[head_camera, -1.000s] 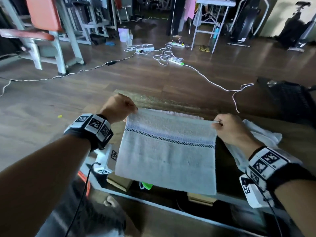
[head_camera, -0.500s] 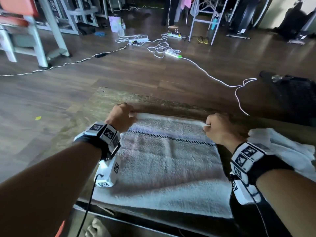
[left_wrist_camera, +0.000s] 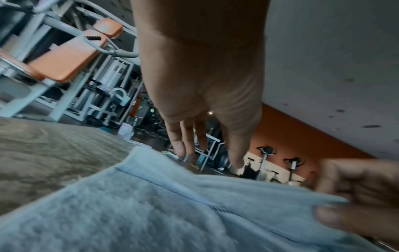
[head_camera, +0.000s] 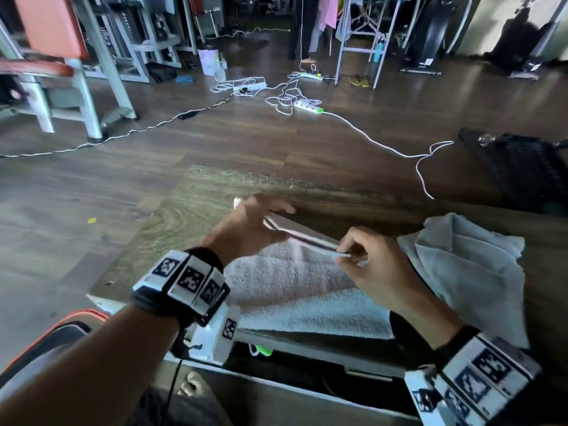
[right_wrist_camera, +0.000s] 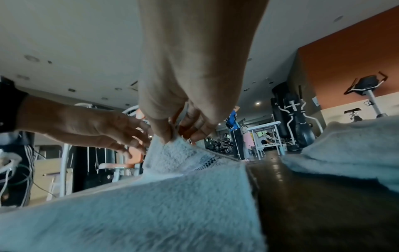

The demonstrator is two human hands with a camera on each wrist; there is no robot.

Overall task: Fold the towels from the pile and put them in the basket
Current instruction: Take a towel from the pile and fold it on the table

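A white towel with a checked stripe lies flat on the wooden table. My right hand pinches its far right corner and lifts that edge off the table; the pinch shows close up in the right wrist view. My left hand hovers over the far left corner with straight fingers and holds nothing. The left wrist view shows those fingers spread above the towel. A pile of crumpled white towels lies to the right of my right hand.
A dark mesh container sits on the floor past the table's right end. White cables and power strips trail over the wooden floor beyond. Gym machines stand at the back left. The table's near edge runs under my wrists.
My left hand has let go of the towel's far left corner and straightened its fingers. My right hand has kept its pinch and raised its corner, drawing it toward the left.
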